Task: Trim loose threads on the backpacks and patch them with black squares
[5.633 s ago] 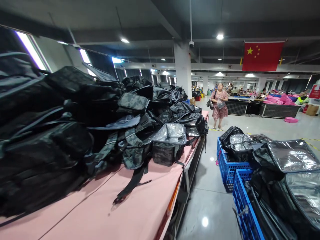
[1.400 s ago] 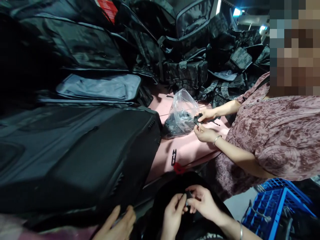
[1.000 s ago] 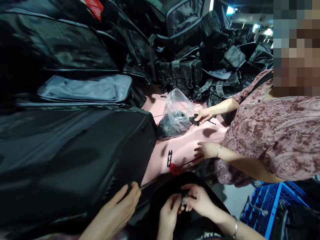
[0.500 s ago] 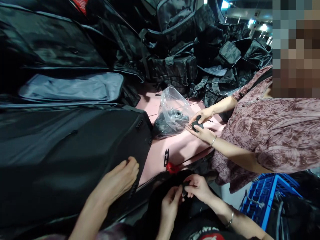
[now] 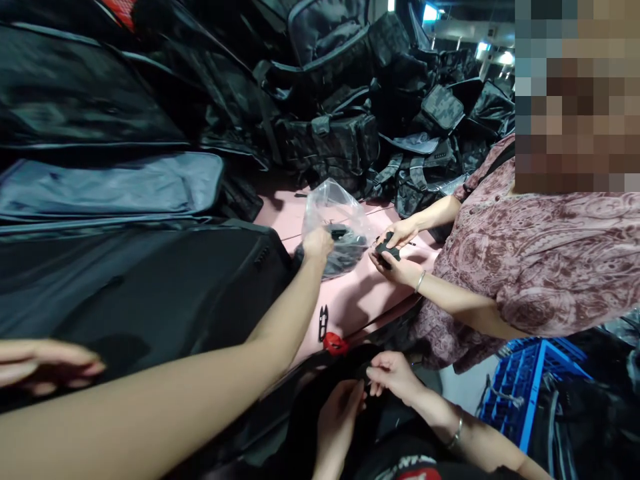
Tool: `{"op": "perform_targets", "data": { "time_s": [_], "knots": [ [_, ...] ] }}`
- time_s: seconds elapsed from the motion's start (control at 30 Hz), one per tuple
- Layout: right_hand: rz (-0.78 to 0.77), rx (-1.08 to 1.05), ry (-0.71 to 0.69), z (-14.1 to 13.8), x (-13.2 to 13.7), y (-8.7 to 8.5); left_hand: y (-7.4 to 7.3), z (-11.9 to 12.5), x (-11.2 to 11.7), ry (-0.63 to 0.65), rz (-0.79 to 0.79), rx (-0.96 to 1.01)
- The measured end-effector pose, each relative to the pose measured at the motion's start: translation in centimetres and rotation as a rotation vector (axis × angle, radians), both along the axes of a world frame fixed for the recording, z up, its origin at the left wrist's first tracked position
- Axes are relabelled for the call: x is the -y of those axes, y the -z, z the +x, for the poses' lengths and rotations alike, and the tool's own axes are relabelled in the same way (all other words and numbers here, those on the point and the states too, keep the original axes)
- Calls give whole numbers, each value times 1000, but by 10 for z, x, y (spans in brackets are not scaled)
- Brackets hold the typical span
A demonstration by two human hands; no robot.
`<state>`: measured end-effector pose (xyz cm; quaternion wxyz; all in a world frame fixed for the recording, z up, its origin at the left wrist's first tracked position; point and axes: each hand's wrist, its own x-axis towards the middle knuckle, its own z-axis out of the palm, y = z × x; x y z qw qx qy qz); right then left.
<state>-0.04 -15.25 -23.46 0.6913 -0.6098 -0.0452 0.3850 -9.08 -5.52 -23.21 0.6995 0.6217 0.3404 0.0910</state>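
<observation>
My left hand [image 5: 341, 413] and my right hand [image 5: 395, 375] meet low in the middle, over dark fabric in front of my chest. Both are closed in a pinch on a small black piece [image 5: 365, 385] between their fingertips. A bracelet sits on my right wrist. Just above them on the pink table [image 5: 360, 297] lie black thread snips [image 5: 323, 323] and a small red thing [image 5: 334, 343]. A clear plastic bag [image 5: 336, 217] of black parts stands further back.
A neighbour's bare arm crosses from the lower left; that hand [image 5: 317, 243] reaches the plastic bag, and another hand [image 5: 47, 363] shows at far left. A person in a patterned dress holds a black buckle [image 5: 387, 250]. Black bags [image 5: 325, 133] pile behind; a blue crate [image 5: 520, 390] stands right.
The neighbour's hand left the big black bag and stretched across to the plastic bag. The person in the dress brought both hands together on a buckle. My hands stayed pinched together.
</observation>
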Motion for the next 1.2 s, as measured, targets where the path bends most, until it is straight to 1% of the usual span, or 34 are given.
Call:
{"op": "perform_targets", "data": {
  "time_s": [0.07, 0.13, 0.2, 0.27, 0.33, 0.43, 0.53, 0.67, 0.77, 0.9, 1.03, 1.2],
  "knots": [
    [52, -74, 48, 9, 3, -6, -3, 2, -1, 37, -31, -2],
    [135, -138, 104, 20, 7, -13, -7, 3, 0, 70, -68, 4],
    [201, -165, 114, 30, 11, -20, -12, 1, 1, 87, -73, 5],
    [220, -165, 102, 36, 13, -26, -16, -2, 2, 97, -39, -8],
    [207, -153, 105, 37, 14, -31, -19, -5, 3, 99, -1, -20],
    [169, -110, 142, 35, 16, -36, -23, -5, 3, 99, 13, -5],
    [118, -50, 206, 31, 19, -38, -33, -1, 6, 105, -10, 32],
    [63, 45, 258, 28, 23, -44, -54, 13, 13, 86, -136, 63],
    [54, 148, 262, 25, 26, -49, -65, 27, 20, 36, -268, 96],
    [68, 269, 332, 21, 30, -48, -70, 41, 27, -14, -382, 124],
    [63, 321, 386, 17, 36, -42, -73, 45, 33, -22, -421, 119],
    [29, 371, 380, 16, 39, -36, -75, 46, 36, -31, -438, 122]
  ]
}}
